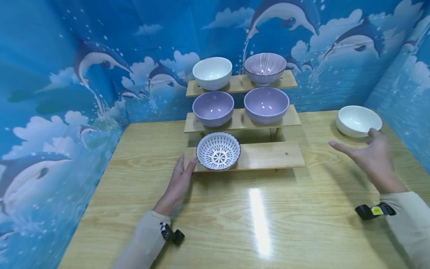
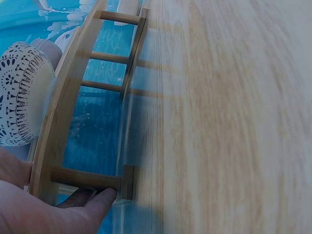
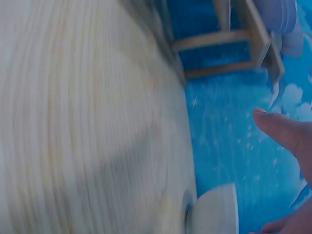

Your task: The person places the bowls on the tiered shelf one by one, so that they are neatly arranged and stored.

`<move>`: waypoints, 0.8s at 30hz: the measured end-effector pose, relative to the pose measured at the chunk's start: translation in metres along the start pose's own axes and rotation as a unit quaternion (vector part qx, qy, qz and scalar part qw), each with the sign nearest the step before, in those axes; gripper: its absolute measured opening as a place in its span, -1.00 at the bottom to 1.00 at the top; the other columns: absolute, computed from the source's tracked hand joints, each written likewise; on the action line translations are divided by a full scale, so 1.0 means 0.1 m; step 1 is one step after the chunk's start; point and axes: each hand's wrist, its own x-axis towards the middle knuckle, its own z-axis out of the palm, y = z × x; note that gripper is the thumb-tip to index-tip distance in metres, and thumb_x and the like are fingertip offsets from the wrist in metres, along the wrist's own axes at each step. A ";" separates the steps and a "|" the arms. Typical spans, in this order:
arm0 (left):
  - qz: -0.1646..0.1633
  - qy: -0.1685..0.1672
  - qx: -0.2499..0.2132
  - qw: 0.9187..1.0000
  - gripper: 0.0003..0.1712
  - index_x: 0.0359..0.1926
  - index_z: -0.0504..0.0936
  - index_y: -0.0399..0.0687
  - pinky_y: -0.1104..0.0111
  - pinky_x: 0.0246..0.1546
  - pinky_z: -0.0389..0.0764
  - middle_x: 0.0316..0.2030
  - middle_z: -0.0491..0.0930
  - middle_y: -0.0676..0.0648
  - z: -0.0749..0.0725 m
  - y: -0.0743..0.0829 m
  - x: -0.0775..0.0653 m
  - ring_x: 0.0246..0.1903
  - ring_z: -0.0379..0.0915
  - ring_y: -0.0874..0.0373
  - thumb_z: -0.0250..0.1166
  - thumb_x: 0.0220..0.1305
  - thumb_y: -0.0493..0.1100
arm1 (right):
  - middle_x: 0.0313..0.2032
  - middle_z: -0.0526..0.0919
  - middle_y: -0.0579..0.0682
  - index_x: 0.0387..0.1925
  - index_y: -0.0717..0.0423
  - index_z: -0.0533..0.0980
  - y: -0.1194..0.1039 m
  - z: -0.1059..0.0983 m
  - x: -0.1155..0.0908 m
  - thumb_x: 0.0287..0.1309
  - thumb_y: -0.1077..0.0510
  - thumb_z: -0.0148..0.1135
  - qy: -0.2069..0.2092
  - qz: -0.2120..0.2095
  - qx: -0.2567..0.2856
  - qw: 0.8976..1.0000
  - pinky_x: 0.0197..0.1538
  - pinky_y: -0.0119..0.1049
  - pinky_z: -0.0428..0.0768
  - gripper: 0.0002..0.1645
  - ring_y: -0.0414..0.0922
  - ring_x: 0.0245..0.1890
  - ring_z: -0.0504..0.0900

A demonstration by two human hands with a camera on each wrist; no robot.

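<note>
My left hand (image 1: 176, 185) grips the left end of the lowest board of a three-tier wooden display stand (image 1: 268, 155). In the left wrist view its fingers reach under the board beside a short leg (image 2: 85, 179). Right beside that thumb sits a black-and-white patterned bowl (image 1: 218, 151) on the lowest board. My right hand (image 1: 374, 157) is held over the table at the right, thumb spread wide from the fingers and nothing in its grasp. Its fingertips are at the near rim of a plain white bowl (image 1: 357, 119); whether they touch it I cannot tell.
Two purple bowls (image 1: 213, 108) stand on the middle board. The top board bears a white bowl (image 1: 212, 73) and a striped bowl (image 1: 265, 68). A blue dolphin-print backdrop (image 1: 161, 33) encloses the wooden table (image 1: 218, 224) at the back and sides.
</note>
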 end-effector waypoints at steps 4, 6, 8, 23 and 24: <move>0.003 0.000 -0.002 1.000 -0.05 0.63 -0.27 -0.02 -0.05 0.53 -0.31 0.61 -0.32 -0.08 0.00 0.00 0.00 0.57 -0.47 -0.05 -0.07 0.53 0.30 | 0.45 0.16 0.43 0.57 0.27 -0.02 0.11 -0.02 0.13 0.08 -0.19 0.50 0.036 -0.026 0.018 0.999 0.26 0.29 0.34 0.30 0.31 0.40 0.22; 0.003 -0.002 -0.003 1.000 -0.05 0.63 -0.27 -0.01 -0.06 0.53 -0.32 0.61 -0.31 -0.08 0.00 0.00 0.00 0.57 -0.47 -0.05 -0.07 0.53 0.31 | 0.45 0.23 0.30 0.59 0.02 0.05 0.16 -0.03 0.19 0.07 -0.12 0.54 0.050 -0.044 0.037 0.997 0.30 0.12 0.34 0.21 0.15 0.40 0.26; 0.005 -0.003 -0.005 1.000 -0.06 0.63 -0.27 -0.01 -0.06 0.53 -0.32 0.61 -0.31 -0.07 0.00 0.00 0.00 0.57 -0.47 -0.04 -0.08 0.54 0.30 | 0.44 0.28 0.20 0.57 -0.23 0.10 0.19 -0.03 0.25 0.04 -0.07 0.57 0.065 -0.055 0.046 0.995 0.27 -0.05 0.34 0.16 0.03 0.36 0.30; 0.005 -0.002 -0.008 1.000 -0.05 0.63 -0.26 0.00 -0.05 0.53 -0.32 0.61 -0.30 -0.06 0.00 -0.01 0.01 0.58 -0.46 -0.03 -0.07 0.53 0.31 | 0.45 0.22 0.27 0.59 -0.09 0.09 0.28 -0.03 0.56 -0.02 -0.28 0.52 0.088 0.033 0.008 0.996 0.20 -0.05 0.44 0.25 0.16 0.34 0.27; 0.005 -0.001 -0.007 1.000 -0.05 0.63 -0.26 0.00 -0.05 0.53 -0.32 0.61 -0.30 -0.06 0.00 -0.01 0.01 0.58 -0.46 -0.03 -0.07 0.53 0.31 | 0.45 0.17 0.30 0.59 0.00 0.06 0.29 -0.04 0.57 -0.01 -0.29 0.51 0.084 0.043 0.008 0.996 0.23 0.00 0.44 0.27 0.19 0.35 0.25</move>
